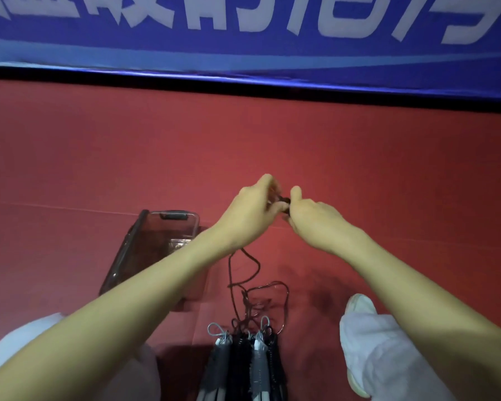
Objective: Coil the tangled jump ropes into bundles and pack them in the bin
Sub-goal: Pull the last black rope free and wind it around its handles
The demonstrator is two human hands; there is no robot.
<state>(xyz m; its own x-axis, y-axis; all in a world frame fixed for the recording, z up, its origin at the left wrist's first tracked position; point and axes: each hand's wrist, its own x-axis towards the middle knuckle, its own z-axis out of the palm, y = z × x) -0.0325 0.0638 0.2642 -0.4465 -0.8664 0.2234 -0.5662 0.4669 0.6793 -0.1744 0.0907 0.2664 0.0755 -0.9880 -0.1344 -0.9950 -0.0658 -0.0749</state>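
Above the red floor (pixel 99 154), mid-scene, both hands are raised and meet. The left hand (pixel 252 209) has its fingers curled, pinching a dark rope (pixel 229 270). The right hand (pixel 313 215), just beside it, pinches the same rope at a small dark bunch between the two hands. How the fingertips lie on it is too blurred to tell.

From under the left wrist the rope hangs down in loose loops to a tangle on the floor, near the person. The tangle runs into a cluster of handles (pixel 243 360), black and grey, lying side by side at the near edge, with grey cord loops (pixel 214 331) at their far ends.

Left of the rope stands the bin (pixel 128 247), smoky and clear-walled, partly hidden by the left forearm; what is inside cannot be made out.

To the right, a white shoe (pixel 359 308) and a pale trouser leg (pixel 373 357) rest on the floor. At the far side hangs a blue banner (pixel 243 24) with white lettering.
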